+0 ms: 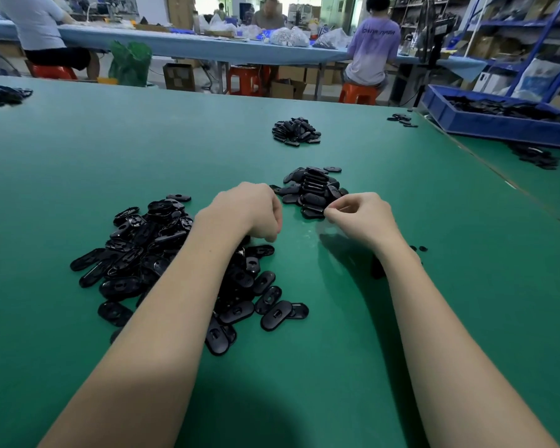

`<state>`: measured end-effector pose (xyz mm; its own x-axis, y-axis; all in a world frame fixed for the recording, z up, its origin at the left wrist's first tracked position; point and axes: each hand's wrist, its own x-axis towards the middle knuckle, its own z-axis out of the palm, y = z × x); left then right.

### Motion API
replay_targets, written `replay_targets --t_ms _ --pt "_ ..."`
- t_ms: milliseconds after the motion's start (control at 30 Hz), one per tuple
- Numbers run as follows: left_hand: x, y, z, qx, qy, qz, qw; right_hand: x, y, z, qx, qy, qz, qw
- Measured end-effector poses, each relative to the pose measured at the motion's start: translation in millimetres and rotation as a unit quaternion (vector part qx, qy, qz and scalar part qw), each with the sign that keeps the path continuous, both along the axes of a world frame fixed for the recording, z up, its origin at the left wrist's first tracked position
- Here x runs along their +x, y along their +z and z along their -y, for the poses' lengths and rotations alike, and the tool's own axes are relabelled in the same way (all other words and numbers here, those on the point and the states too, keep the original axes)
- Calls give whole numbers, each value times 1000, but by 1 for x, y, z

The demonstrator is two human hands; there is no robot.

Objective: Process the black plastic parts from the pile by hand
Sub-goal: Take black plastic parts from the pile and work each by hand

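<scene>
A big loose pile of black plastic parts (162, 253), flat ovals with a slot in the middle, lies at the near left of the green table (337, 334). My left hand (249, 211) hovers over its right edge with the fingers curled down; no part shows in it. A smaller pile (311, 189) with a neat stack of the same parts on top lies straight ahead. My right hand (359, 218) is at its near right edge with thumb and forefinger pinched together beside the lowest parts. Whether they grip a part is hidden.
A third heap of parts (296, 130) lies farther back, with a few more parts (401, 119) near the right edge. A blue bin (498, 124) full of parts stands at the far right. Another dark heap (4, 95) is far left. People sit at a back table.
</scene>
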<state>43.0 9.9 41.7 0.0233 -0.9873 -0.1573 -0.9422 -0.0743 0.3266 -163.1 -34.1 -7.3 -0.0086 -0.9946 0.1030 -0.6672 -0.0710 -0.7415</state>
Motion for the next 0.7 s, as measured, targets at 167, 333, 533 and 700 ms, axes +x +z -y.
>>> replay_targets --t_ms 167,333,533,700 --pt "-12 -1 -4 43 3 94 995 -2 5 -4 15 39 15 999" --pt "-13 -7 -4 13 -21 114 993 -8 12 -7 25 52 15 998" --pt "-20 -7 0 -75 -51 -122 988 -31 32 -9 53 60 -45 996" --pt "-39 -16 -3 -57 43 -507 859 -50 44 -9 88 44 -179 979"
